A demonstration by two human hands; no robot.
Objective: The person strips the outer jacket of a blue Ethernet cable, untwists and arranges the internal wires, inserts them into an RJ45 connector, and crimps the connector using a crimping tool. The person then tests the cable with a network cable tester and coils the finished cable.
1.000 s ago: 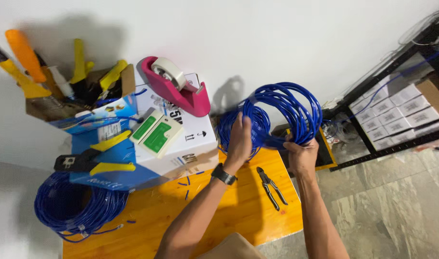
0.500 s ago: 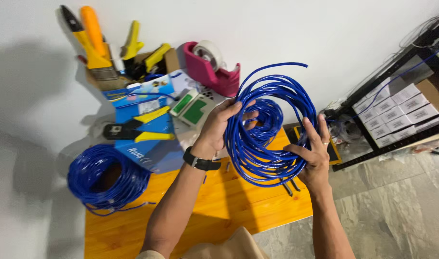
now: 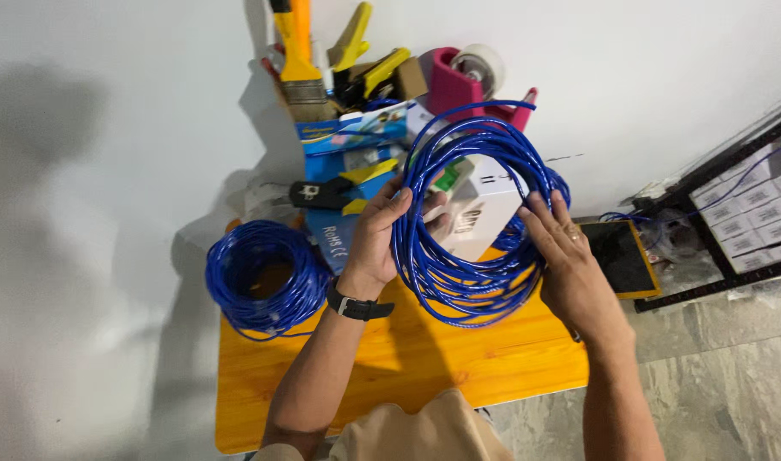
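A large coil of blue cable [image 3: 472, 282] is held up over a small orange wooden table [image 3: 407, 367]. My left hand [image 3: 382, 230], with a black watch on its wrist, grips the coil's left side. My right hand [image 3: 565, 260] clasps the coil's right side, fingers spread over the strands. A second, tighter coil of blue cable [image 3: 258, 277] lies on the table's left end. Behind the held coil sits a white box [image 3: 480, 205].
At the back of the table stand a cardboard box of yellow and orange tools [image 3: 339, 68], a pink tape dispenser [image 3: 463, 81], blue packages and a black-and-yellow crimping tool [image 3: 335, 192]. A black tray [image 3: 621, 256] and a black shelf rack with white boxes [image 3: 740, 213] are at the right.
Both hands have carried the large coil leftward from the table's right end to above its middle. The view has shifted, so the table now sits further right.
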